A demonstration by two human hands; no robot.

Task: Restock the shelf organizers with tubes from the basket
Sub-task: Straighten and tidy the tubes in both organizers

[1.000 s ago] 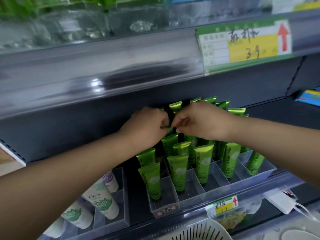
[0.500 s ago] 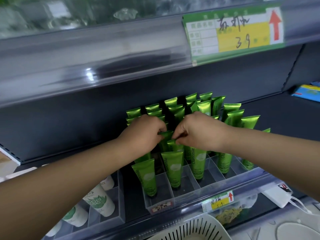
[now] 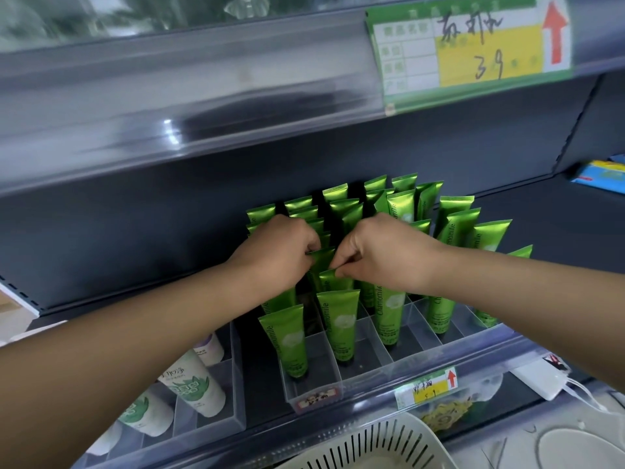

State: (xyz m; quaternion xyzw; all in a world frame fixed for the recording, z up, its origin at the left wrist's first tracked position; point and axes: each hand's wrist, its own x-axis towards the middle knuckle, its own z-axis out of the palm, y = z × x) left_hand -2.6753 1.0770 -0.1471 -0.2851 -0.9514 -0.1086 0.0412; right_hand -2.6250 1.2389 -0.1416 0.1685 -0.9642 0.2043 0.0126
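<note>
Dark grey shop shelf (image 3: 558, 225) fills my feed, with a clear-fronted upper shelf edge above it carrying a green and yellow price label (image 3: 470, 52) marked with a red arrow. On the shelf sits a clear divided organizer (image 3: 416, 343), its lanes packed with upright green tubes (image 3: 389, 313), caps down and crimped ends up, several lettered "Chamomile". I see both hands reaching in over the second lane from the left, close together. My left hand (image 3: 280, 252) has its fingers curled and pinches the crimped top of one tube (image 3: 323, 262) in that lane. My right hand (image 3: 382, 252) is curled too, thumb and fingertip nipping the top corner of the tube just in front (image 3: 338, 282); I cannot tell whether it also touches the tube the left hand holds. Ahead of these, one more tube stands in the same lane, and the front cells of each lane hold nothing but bare floor. To the left, a second clear organizer (image 3: 233, 411) holds white tubes (image 3: 192, 384) with green leaf print, leaning back. A small yellow tag (image 3: 427, 389) sits on the shelf's front rail. Below, at the bottom edge, is the rim of the white slotted basket (image 3: 382, 445); its contents are out of view. Far right, a blue packet (image 3: 602, 176) lies on the shelf.
</note>
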